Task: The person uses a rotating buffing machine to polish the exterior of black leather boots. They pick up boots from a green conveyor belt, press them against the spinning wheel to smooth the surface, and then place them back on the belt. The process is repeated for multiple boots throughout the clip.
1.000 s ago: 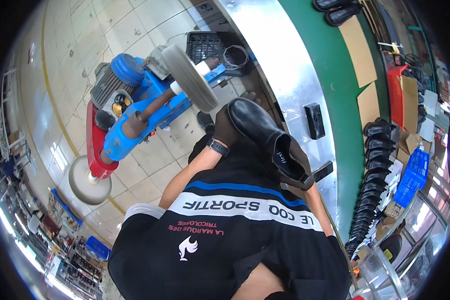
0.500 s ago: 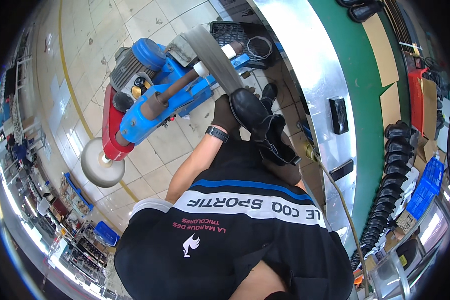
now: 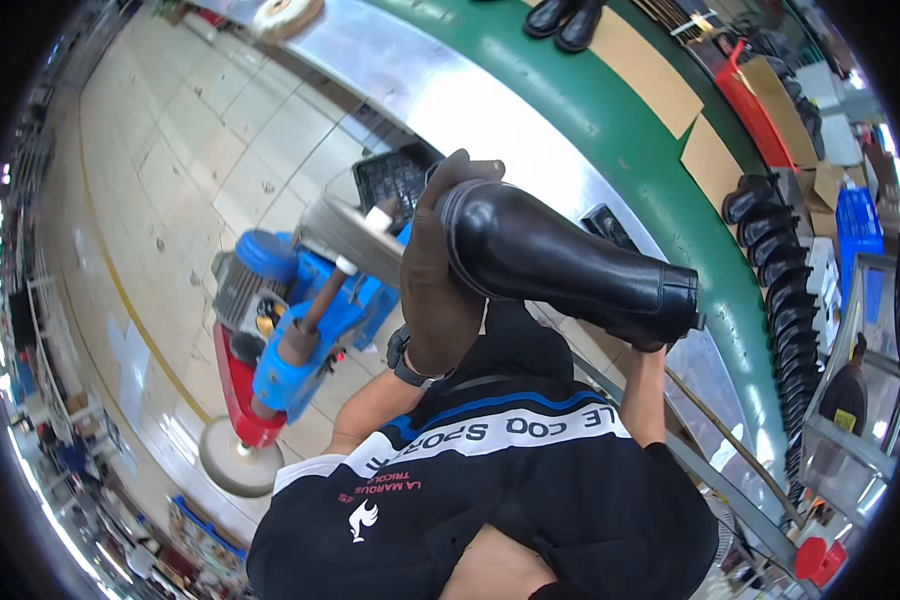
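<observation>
A glossy black leather boot [image 3: 560, 245] is held up in front of me, tilted, its rounded toe to the left and its shaft with a small pull tab to the right. Wrapped round the toe end is my left hand [image 3: 432, 280], in a dark brown glove, with fingertips showing above the toe. My right hand [image 3: 648, 362] holds the shaft from beneath; the boot hides its fingers. Beyond my left hand stands a blue polishing machine [image 3: 295, 360] with a grey buffing wheel [image 3: 345, 235]. The boot is apart from that wheel.
A second pale wheel [image 3: 240, 458] sits on the machine's near end. On the right runs a metal-edged green bench [image 3: 610, 150] with a row of black boots [image 3: 785, 290] and cardboard sheets. A black crate [image 3: 390, 182] stands beyond the machine. A thin pole [image 3: 735, 445] slants at my right.
The boot has come away from the buffing wheel, up toward me and right, and turned so its shaft points right. Both hands moved with it. My view has swung rightward.
</observation>
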Tool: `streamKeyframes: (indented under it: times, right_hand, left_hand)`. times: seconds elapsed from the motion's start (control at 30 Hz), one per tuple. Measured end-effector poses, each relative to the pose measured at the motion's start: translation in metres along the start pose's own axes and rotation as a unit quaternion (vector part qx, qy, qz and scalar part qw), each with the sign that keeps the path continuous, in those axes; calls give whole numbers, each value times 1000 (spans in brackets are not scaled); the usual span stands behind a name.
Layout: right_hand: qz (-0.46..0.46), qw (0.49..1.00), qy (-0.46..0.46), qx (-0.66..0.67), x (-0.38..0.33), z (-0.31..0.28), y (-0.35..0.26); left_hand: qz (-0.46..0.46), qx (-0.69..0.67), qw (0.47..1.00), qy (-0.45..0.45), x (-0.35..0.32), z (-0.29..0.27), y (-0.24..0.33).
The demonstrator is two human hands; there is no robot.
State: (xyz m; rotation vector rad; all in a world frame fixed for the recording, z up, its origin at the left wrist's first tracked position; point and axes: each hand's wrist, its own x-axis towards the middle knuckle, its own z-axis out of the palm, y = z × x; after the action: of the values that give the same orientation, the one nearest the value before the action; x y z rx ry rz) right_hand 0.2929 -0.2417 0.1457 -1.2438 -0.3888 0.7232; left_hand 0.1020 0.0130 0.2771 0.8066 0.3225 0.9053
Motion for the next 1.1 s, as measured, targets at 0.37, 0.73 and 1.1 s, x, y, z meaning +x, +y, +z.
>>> streamKeyframes:
  times: [0.37,0.73,1.1]
  right_hand:
    - [-143,944,-99,-282,160,-49,-154]
    - [-183,957,223,25,261,-57,-65]
    - [-72,820,519,-231,371,-317,-6]
  left_hand:
    - [-59,256,921,-286,100,40,-82]
    - [-489,-300,814,-89,194,117,-252]
    - [-186,465,717,-484,198,122,-373]
